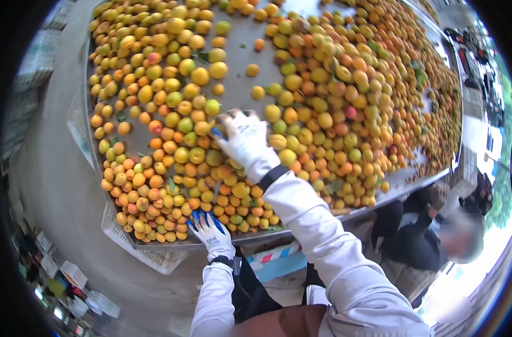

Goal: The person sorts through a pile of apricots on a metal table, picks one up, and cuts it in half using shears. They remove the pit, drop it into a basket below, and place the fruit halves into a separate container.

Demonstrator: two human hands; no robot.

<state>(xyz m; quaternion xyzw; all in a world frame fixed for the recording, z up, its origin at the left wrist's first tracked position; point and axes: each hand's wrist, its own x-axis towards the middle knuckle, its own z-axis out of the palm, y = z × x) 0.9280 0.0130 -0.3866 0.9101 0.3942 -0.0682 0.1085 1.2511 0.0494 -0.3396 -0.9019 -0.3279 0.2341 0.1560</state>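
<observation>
Apricots (346, 95), yellow, orange and some greenish, cover a metal sorting table (239, 56) in thick heaps, with a few green leaves among them. My right hand (246, 137), in a white glove with blue fingertips, reaches over the middle of the table, beside a bare strip of metal. Its fingers point down among the apricots and are slightly apart; what lies under the palm is hidden. At the near edge, my left hand (211, 233), gloved the same way, rests against the apricots with its fingers spread. No fruit shows in its grasp.
A raised metal rim (180, 245) borders the table. White plastic crates (155, 259) stand below its left corner, and a light blue box (281, 272) sits under the near edge. On the right, a person in dark clothing (416, 244) is beside the table. More crates (73, 275) stand lower left.
</observation>
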